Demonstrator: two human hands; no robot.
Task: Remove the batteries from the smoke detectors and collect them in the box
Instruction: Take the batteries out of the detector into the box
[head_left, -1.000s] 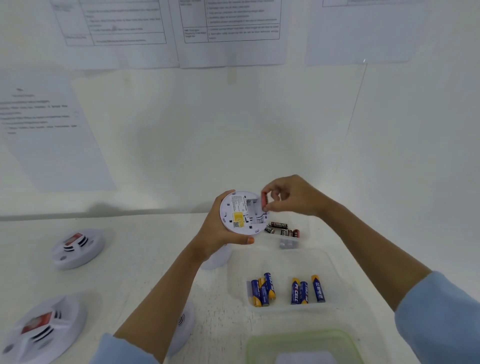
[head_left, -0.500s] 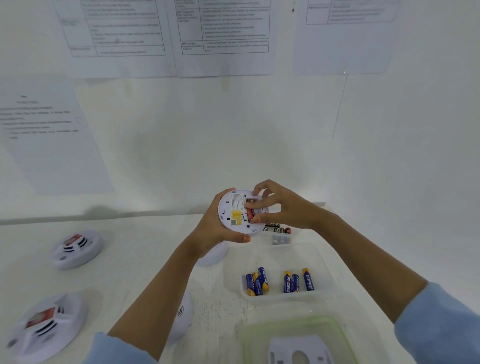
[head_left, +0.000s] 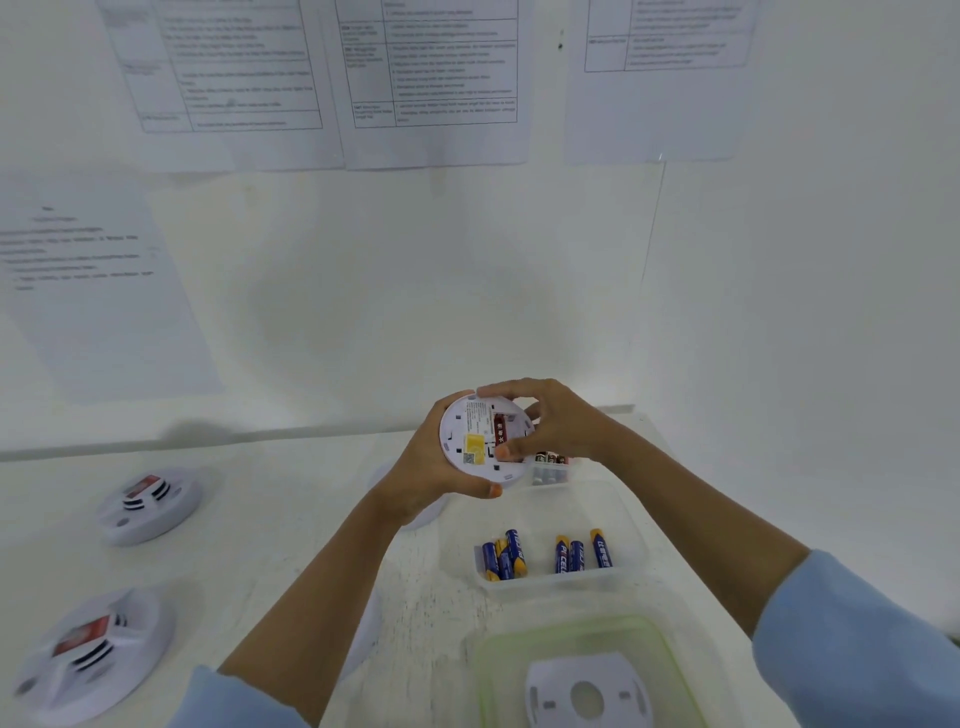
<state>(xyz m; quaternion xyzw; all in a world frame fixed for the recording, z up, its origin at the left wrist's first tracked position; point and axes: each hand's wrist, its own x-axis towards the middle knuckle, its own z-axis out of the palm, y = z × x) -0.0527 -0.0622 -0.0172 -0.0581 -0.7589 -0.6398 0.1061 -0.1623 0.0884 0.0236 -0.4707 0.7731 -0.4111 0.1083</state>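
Printed sheets (head_left: 431, 78) are taped to the wall across the top of the frame. At the left, two white detectors (head_left: 150, 501) (head_left: 88, 649) lie on the worktop (head_left: 291, 519), each showing a red label. Another white disc (head_left: 431, 512) sits mostly hidden behind the left wrist.

The smoke detector (head_left: 483, 441) is held up at the centre of the frame, above the worktop, with its back to the camera. It is a white disc with a yellow sticker and an open compartment holding a red battery (head_left: 500, 431). The left hand (head_left: 426, 467) grips its left and lower rim, fingers clamped on it. The right hand (head_left: 556, 421) curls over it from the right, with fingers (head_left: 498, 391) on the upper rim and the thumb tip at the battery's lower end, covering the disc's right edge.

Just below, a clear box (head_left: 639, 530) holds blue and yellow batteries (head_left: 571, 556) in two loose groups. A small clear tub (head_left: 550, 470) behind it holds dark batteries. At the bottom, a green-rimmed container (head_left: 493, 654) holds a white mounting plate (head_left: 587, 691).
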